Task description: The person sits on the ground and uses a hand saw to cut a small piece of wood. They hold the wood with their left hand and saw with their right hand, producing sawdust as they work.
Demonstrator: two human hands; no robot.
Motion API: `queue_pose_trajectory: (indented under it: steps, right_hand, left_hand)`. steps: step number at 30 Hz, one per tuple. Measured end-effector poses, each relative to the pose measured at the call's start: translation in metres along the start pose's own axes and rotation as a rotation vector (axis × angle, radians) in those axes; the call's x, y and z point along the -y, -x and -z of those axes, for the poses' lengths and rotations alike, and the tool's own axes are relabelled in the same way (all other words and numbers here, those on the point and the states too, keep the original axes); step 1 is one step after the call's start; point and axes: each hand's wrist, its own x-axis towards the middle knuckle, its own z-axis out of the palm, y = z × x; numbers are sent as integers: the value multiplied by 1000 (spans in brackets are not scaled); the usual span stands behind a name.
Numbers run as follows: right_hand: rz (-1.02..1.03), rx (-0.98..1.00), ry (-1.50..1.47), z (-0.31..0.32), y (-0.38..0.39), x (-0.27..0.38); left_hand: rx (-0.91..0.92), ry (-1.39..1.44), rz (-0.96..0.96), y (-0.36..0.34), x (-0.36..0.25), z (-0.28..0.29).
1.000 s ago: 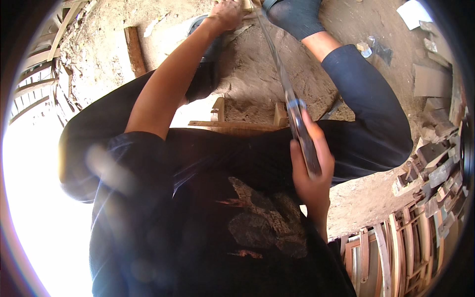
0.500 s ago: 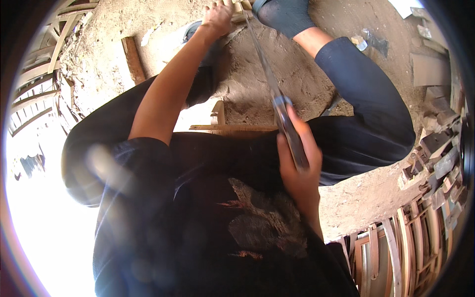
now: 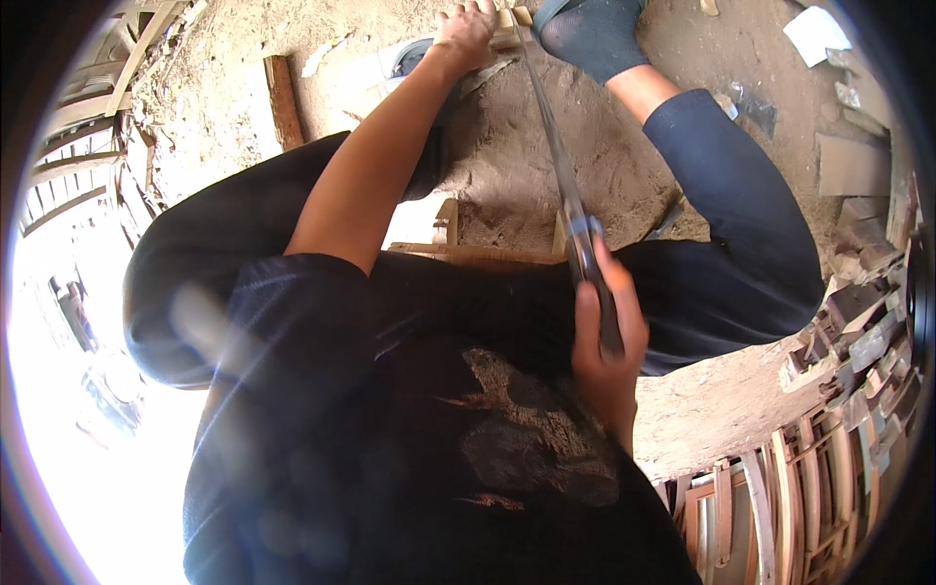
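Observation:
My left hand (image 3: 468,34), at the top of the view, presses with bent fingers on a light wood piece (image 3: 507,34) between my feet. My right hand (image 3: 606,346) is closed on the handle of a long, narrow-bladed saw (image 3: 558,156). The blade runs up from my right hand to the wood beside my left fingers; exactly where it meets the wood is too small to tell. Near the handle its surface is blurred, with a blue part at the front.
My bent legs frame a dirt floor (image 3: 487,136). A low wooden board (image 3: 458,255) lies by my lap. A wood block (image 3: 283,102) lies left, curved timber pieces (image 3: 780,507) and offcuts (image 3: 868,341) right, wooden slats (image 3: 83,136) at far left. A white scrap (image 3: 815,35) lies upper right.
My right hand and the saw shifted up-left half a second ago and are now back to the right. My left hand stays on the wood; the whole view has shifted slightly.

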Motion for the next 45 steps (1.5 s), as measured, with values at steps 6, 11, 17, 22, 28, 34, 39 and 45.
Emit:
queue_pose_trajectory:
  steps: [6,11,17,22,28,34,39,45]
  right_hand:
    - [-6,15,-14,-21,-39,-5]
    - [13,23,68,-1,8,4]
    - [-136,65,-77,-18,-33,0]
    - [112,-4,157,11,14,4]
    - [-46,89,40,-4,-17,3]
    - [-10,79,2,-8,-27,-3]
    - [-6,37,65,4,-4,-1]
    - [-106,121,-25,-6,-36,-1]
  left_hand:
    - [-8,83,65,2,-5,22]
    - [-39,23,58,8,-2,13]
    - [26,52,66,-1,4,1]
    - [-85,137,6,7,-1,8]
    - [-22,50,-24,1,13,-5]
    - [-1,195,30,1,9,-5]
    - [-28,137,-28,-8,1,-13]
    - [-53,180,-27,-6,15,-19]
